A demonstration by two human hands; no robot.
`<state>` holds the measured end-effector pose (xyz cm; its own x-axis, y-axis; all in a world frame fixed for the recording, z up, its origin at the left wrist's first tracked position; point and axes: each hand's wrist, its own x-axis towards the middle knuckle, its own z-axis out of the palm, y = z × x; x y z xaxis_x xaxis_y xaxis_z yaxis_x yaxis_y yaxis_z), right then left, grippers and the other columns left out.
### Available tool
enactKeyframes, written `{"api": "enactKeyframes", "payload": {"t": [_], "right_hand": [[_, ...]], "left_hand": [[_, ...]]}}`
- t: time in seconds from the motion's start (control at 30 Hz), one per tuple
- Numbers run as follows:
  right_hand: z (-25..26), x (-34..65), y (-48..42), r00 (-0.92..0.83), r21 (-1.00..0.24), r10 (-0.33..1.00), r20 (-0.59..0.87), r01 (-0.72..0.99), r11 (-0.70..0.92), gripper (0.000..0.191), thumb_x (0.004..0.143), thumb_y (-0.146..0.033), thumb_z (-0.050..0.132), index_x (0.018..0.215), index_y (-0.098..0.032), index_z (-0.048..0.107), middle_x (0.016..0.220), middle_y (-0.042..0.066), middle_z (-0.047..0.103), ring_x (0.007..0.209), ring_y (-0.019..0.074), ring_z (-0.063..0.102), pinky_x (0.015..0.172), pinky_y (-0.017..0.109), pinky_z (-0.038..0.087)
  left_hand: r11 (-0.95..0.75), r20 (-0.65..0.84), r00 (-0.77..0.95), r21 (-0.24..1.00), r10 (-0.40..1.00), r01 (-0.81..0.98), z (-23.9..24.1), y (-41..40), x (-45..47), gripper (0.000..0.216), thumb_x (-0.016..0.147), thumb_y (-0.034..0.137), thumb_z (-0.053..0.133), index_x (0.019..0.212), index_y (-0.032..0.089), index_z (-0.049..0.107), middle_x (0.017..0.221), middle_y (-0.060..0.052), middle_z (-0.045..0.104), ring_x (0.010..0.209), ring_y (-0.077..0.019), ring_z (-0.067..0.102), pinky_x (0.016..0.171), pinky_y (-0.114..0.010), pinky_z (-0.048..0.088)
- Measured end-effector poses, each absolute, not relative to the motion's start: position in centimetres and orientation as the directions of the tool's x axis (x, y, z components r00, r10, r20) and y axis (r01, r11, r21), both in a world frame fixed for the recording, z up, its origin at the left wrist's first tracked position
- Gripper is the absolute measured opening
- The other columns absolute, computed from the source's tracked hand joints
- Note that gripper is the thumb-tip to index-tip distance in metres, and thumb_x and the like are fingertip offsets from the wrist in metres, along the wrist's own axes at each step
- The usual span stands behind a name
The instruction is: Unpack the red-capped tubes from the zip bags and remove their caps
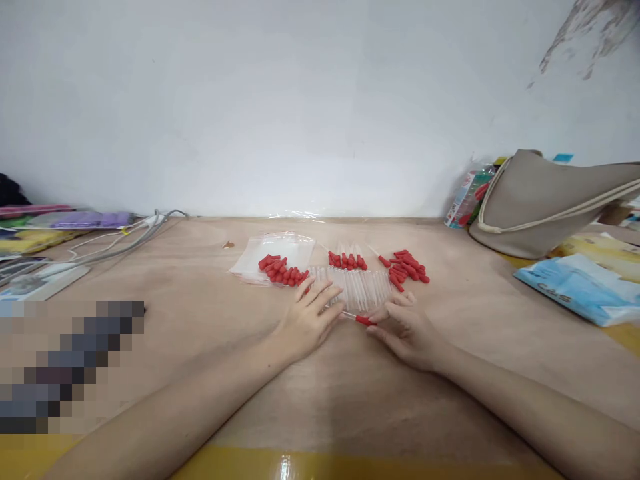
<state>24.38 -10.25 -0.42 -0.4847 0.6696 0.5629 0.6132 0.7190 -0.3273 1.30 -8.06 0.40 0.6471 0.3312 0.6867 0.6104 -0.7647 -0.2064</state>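
Observation:
A row of clear glass dropper tubes (363,287) lies on the wooden table (200,320). My left hand (307,319) rests on the tubes' left end with its fingers stretched out flat. My right hand (407,330) sits at their right end, fingers curled, pinching a dropper with a red bulb (364,321). Loose red rubber bulbs (407,265) lie in a pile to the right. Another pile of red bulbs (281,270) lies on clear plastic bags (273,253) to the left. Assembled droppers (347,260) lie behind the tubes.
A beige bag (550,200) stands at the back right beside a blue packet (580,287). Grey cables (125,240) and coloured packets (75,220) lie at the back left. A white wall runs behind the table. A pixelated patch covers the lower left.

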Motion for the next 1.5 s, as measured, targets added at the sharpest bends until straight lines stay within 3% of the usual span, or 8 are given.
{"api": "enactKeyframes", "payload": {"t": [0.17,0.3,0.4,1.0,1.17,1.27,1.37,1.5], "right_hand": [[-0.6,23.7,-9.8,-0.465,-0.281,0.659,0.591,0.647,0.709,0.01,0.08,-0.025,0.055,0.089,-0.02,0.058,0.082,0.003,0.065,0.078,0.0169,0.055,0.073,0.034,0.032],[-0.8,22.6,-9.5,-0.484,-0.117,0.564,0.669,0.681,0.723,0.027,0.079,-0.034,0.058,0.103,-0.021,0.059,0.082,0.003,0.067,0.078,0.0174,0.056,0.076,0.035,0.031],[-1.1,22.0,-9.5,-0.501,-0.033,0.496,0.709,0.68,0.733,0.016,0.082,-0.028,0.056,0.096,-0.024,0.063,0.075,0.0,0.068,0.072,0.014,0.056,0.075,0.033,0.031],[-0.4,23.9,-10.6,-0.521,0.062,0.378,0.765,0.644,0.763,0.014,0.079,-0.019,0.058,0.088,-0.027,0.064,0.072,-0.004,0.07,0.067,0.0123,0.06,0.072,0.034,0.034],[-0.8,27.7,-9.6,-0.397,-0.049,0.496,0.772,0.741,0.669,0.013,0.076,-0.023,0.063,0.087,-0.028,0.066,0.072,-0.002,0.069,0.065,0.0142,0.06,0.066,0.033,0.037],[-0.8,28.6,-8.7,-0.315,-0.237,0.577,0.754,0.688,0.685,0.014,0.079,-0.027,0.058,0.091,-0.026,0.067,0.077,0.002,0.068,0.069,0.0156,0.06,0.064,0.031,0.044],[-0.1,28.9,-7.4,-0.198,-0.411,0.68,0.706,0.668,0.62,0.022,0.083,-0.031,0.051,0.098,-0.025,0.065,0.087,0.005,0.065,0.075,0.0161,0.06,0.066,0.03,0.048],[1.8,30.3,-3.8,0.048,-0.551,0.806,0.59,0.754,0.359,0.031,0.08,-0.03,0.049,0.103,-0.017,0.064,0.083,0.006,0.062,0.068,0.0157,0.057,0.061,0.029,0.047]], "left_hand": [[-0.796,0.675,0.656,-0.169,0.337,0.582,0.1,-8.0,1.5,0.01,0.086,0.018,0.05,0.087,0.017,0.06,0.091,-0.002,0.067,0.094,-0.016,0.058,0.093,-0.037,0.039],[-0.8,0.684,0.652,-0.167,0.328,0.577,0.1,-8.0,1.9,0.01,0.085,0.019,0.051,0.089,0.016,0.059,0.09,-0.002,0.068,0.092,-0.0157,0.059,0.092,-0.037,0.039],[-0.8,0.662,0.676,-0.19,0.324,0.569,0.1,-8.0,2.1,0.011,0.085,0.022,0.051,0.091,0.017,0.06,0.093,-0.002,0.068,0.093,-0.0169,0.058,0.093,-0.038,0.039],[-0.89,0.643,0.722,-0.135,0.256,0.436,0.1,-8.3,0.6,0.013,0.084,0.015,0.049,0.092,0.016,0.06,0.095,-0.004,0.068,0.104,-0.0161,0.058,0.105,-0.044,0.033],[-0.806,0.716,0.575,-0.031,0.395,0.591,-0.3,-7.0,-2.4,0.013,0.084,0.016,0.05,0.093,0.018,0.059,0.092,-0.005,0.063,0.084,-0.0147,0.06,0.076,-0.032,0.05],[-0.765,0.714,0.519,0.036,0.47,0.643,-0.4,-6.7,-2.1,0.019,0.086,0.016,0.044,0.101,0.017,0.057,0.084,-0.005,0.052,0.067,-0.0101,0.05,0.059,-0.022,0.046],[-0.737,0.682,0.504,0.077,0.53,0.671,-0.2,-6.6,-0.6,0.03,0.086,0.012,0.037,0.113,0.014,0.05,0.082,-0.004,0.042,0.07,-0.0118,0.045,0.06,-0.023,0.045],[-0.765,0.686,0.539,0.041,0.489,0.642,0.3,-5.5,2.1,0.032,0.084,0.01,0.035,0.112,0.013,0.05,0.078,-0.003,0.041,0.068,-0.0132,0.043,0.059,-0.024,0.044]]}}
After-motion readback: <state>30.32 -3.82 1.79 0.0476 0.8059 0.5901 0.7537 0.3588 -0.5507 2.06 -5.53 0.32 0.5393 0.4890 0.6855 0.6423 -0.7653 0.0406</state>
